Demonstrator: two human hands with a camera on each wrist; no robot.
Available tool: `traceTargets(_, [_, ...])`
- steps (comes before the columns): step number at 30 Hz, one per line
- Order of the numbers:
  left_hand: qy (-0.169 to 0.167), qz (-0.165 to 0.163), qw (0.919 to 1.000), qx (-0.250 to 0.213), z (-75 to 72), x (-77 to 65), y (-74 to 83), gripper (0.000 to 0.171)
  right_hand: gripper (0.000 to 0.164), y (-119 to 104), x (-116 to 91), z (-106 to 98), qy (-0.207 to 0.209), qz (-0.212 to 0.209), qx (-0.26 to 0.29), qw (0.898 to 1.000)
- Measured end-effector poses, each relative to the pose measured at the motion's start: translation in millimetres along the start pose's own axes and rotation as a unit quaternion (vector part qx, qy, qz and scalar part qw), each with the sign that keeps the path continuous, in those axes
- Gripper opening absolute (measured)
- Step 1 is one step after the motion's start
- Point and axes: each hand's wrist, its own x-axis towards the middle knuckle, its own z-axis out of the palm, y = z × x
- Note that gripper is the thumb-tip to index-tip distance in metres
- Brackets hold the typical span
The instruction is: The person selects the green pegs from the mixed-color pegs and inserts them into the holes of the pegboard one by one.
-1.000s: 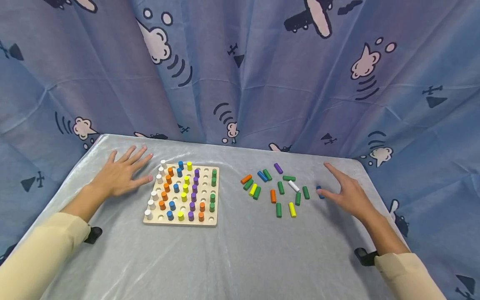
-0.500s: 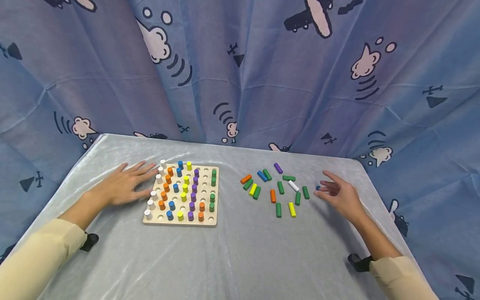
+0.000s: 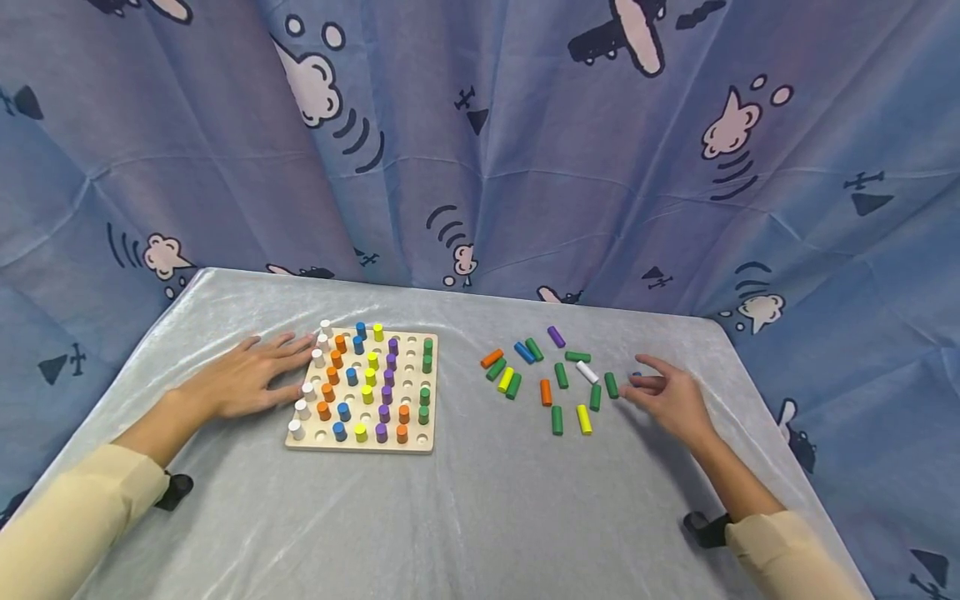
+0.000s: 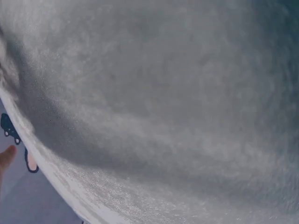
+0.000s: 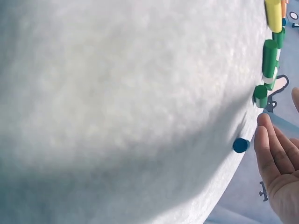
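Note:
In the head view my left hand (image 3: 243, 377) lies with fingers spread at the left edge of a wooden pegboard (image 3: 415, 442). Its fingertips reach the row of white pegs (image 3: 297, 429); whether they touch any is hard to tell. My right hand (image 3: 675, 402) hovers with thumb and fingers apart, close to a green peg (image 3: 611, 385) that lies loose on the cloth. A blue peg (image 5: 240, 145) lies just beside the fingers in the right wrist view; in the head view the fingers mostly cover it. Nothing is held in either hand.
Several loose pegs lie mid-right on the grey cloth (image 3: 480, 517), among them a white peg (image 3: 587, 372), a purple peg (image 3: 557, 337) and an orange peg (image 3: 546, 392). Upright coloured pegs fill many board holes. A blue patterned curtain (image 3: 480, 150) hangs behind the table.
My right hand has moved left, past the blue peg toward the green one, its thumb and index finger closer together. My left hand has come right and down to the board's edge.

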Motion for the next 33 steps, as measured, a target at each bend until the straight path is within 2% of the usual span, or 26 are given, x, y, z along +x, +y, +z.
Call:
traceTargets(7, [0.009,0.016,0.9998,-0.005,2.0,-0.5,-0.4,0.064,0.065,-3,2,9,-0.016,0.021,0.001,1.000])
traceTargets(13, [0.023,0.035,0.9991,-0.002,3.0,-2.0,0.0,0.060,0.062,-1,4,16,-0.004,0.028,-0.020,0.999])
traceTargets(33, [0.007,0.032,0.9994,0.005,-0.5,-0.5,0.7,0.058,0.050,-2,6,27,0.025,0.010,-0.079,0.996])
